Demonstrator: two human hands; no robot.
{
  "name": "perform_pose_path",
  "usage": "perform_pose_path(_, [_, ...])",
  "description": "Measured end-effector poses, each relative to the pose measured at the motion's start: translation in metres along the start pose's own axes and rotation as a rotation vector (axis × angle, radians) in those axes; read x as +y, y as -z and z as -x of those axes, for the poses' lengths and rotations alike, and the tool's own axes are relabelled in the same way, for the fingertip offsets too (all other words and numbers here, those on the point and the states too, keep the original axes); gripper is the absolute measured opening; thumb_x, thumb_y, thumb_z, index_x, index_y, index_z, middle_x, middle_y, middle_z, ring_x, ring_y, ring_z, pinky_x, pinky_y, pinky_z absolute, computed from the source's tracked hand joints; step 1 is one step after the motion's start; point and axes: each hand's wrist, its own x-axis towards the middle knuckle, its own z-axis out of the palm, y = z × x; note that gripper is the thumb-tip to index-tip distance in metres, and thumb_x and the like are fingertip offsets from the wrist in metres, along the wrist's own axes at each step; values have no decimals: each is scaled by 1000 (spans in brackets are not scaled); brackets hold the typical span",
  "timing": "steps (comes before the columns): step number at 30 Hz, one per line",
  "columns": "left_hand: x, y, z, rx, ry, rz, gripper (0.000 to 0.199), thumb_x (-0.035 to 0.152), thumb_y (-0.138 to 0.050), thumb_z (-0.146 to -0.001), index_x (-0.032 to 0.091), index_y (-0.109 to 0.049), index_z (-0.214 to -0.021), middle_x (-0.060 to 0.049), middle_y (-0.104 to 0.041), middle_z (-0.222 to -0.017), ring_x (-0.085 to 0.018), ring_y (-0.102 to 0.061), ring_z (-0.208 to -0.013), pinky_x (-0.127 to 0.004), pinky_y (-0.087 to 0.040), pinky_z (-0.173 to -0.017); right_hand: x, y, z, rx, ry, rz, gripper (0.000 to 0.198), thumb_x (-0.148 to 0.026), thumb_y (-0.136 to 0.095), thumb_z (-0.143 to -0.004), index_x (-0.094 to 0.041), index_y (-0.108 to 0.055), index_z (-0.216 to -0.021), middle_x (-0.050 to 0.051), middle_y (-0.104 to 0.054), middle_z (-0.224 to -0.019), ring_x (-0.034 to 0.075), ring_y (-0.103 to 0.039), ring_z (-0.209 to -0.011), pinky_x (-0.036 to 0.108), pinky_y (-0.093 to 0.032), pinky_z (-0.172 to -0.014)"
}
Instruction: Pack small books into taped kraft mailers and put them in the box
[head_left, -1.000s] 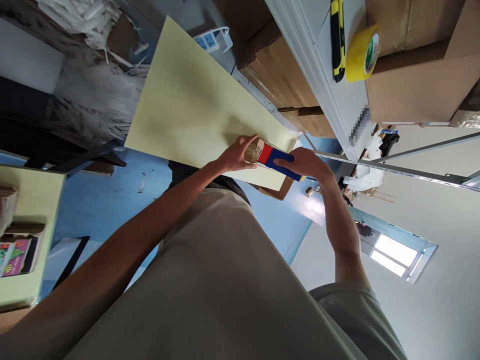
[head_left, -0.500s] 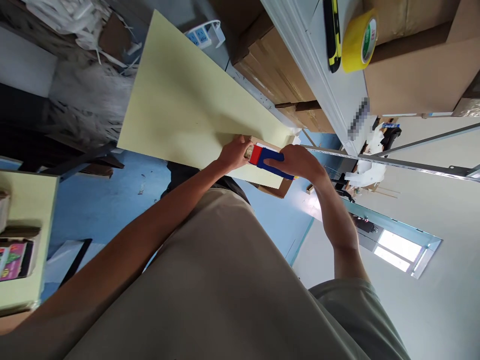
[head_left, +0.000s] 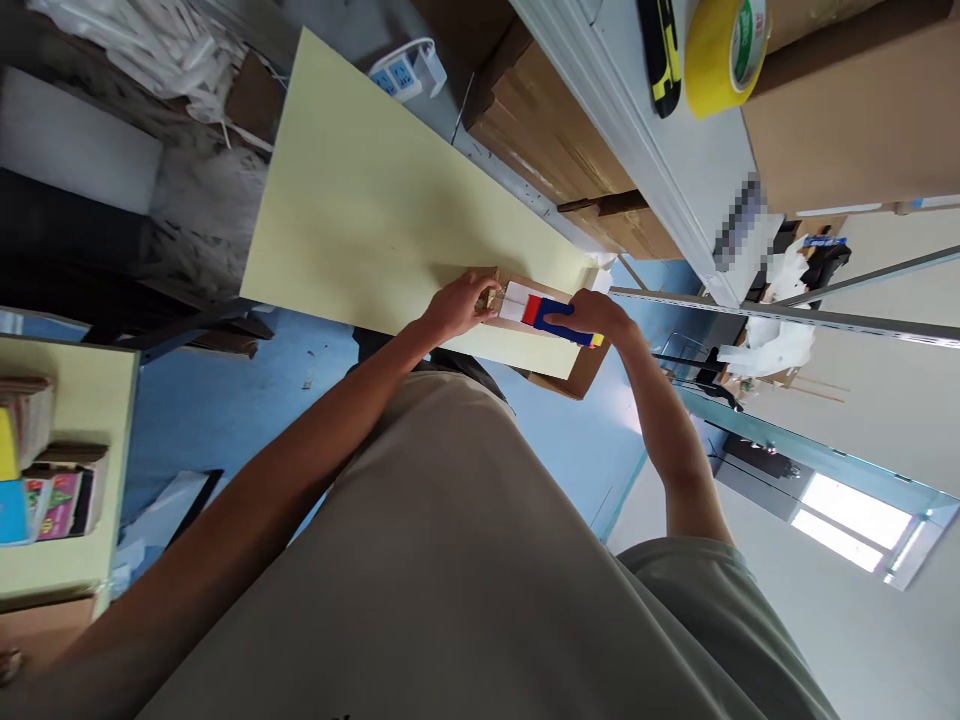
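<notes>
My right hand (head_left: 600, 312) is closed on a flat packet (head_left: 559, 318) with blue, red and white areas and a yellow end, its thumb lying across the blue face. Under and beside the packet shows a narrow brown cardboard box (head_left: 517, 280), over the front part of the pale yellow table (head_left: 352, 200). At the box's left end my left hand (head_left: 457, 305) is closed, thumb and fingers pinching the cardboard there. Whether the packet lies inside the box or on top of it I cannot tell.
A grey shelf (head_left: 712, 150) holds a yellow tape roll (head_left: 724, 60) and a black-and-yellow utility knife (head_left: 660, 60). Large cartons (head_left: 555, 130) stand behind the table, near a white power strip (head_left: 401, 75). An open carton (head_left: 581, 378) sits below the table's right end.
The packet and my right hand have shifted right, away from my left hand. More of the white part now shows between them. My left hand keeps its grip at the box end.
</notes>
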Motion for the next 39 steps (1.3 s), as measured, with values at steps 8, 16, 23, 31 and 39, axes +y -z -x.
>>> perform_pose_path(8, [11,-14,21,191,173,39,64,37,-88,-100,29,-65,-159,-7,-83,-123,-26,-77,-99,-39,-60,-98,15,-21,-28,50,149,-70,70,-77,-71,-105,-10,-83,-123,24,-86,-100,36,-83,-98,39,-58,-80])
perform_pose_path(16, [34,-35,35,333,356,-97,38,46,-89,-99,24,-79,-129,-7,-86,-122,-21,-75,-82,-36,-60,-89,38,-44,-46,118,322,-148,60,-67,-72,-108,-11,-84,-128,24,-87,-114,39,-82,-114,41,-60,-93])
perform_pose_path(23, [48,-59,19,550,529,-241,24,47,-74,-110,26,-83,-115,-9,-85,-112,-26,-79,-93,-39,-58,-94,50,-58,-75,147,441,-257,71,-74,-74,-105,-13,-81,-139,24,-88,-122,42,-82,-120,41,-62,-96])
perform_pose_path(31, [48,-63,9,688,609,-263,25,46,-73,-109,27,-88,-105,-9,-84,-107,-29,-79,-101,-41,-59,-99,71,-64,-84,118,549,-355,70,-75,-79,-102,-15,-82,-136,23,-87,-122,40,-81,-117,42,-62,-94])
perform_pose_path(39, [54,-66,8,702,621,-293,26,43,-71,-107,24,-89,-105,-8,-84,-105,-26,-77,-101,-39,-59,-102,206,-92,-72,-15,475,-385,77,-90,-73,-99,-15,-88,-100,16,-82,-77,31,-80,-80,40,-57,-76])
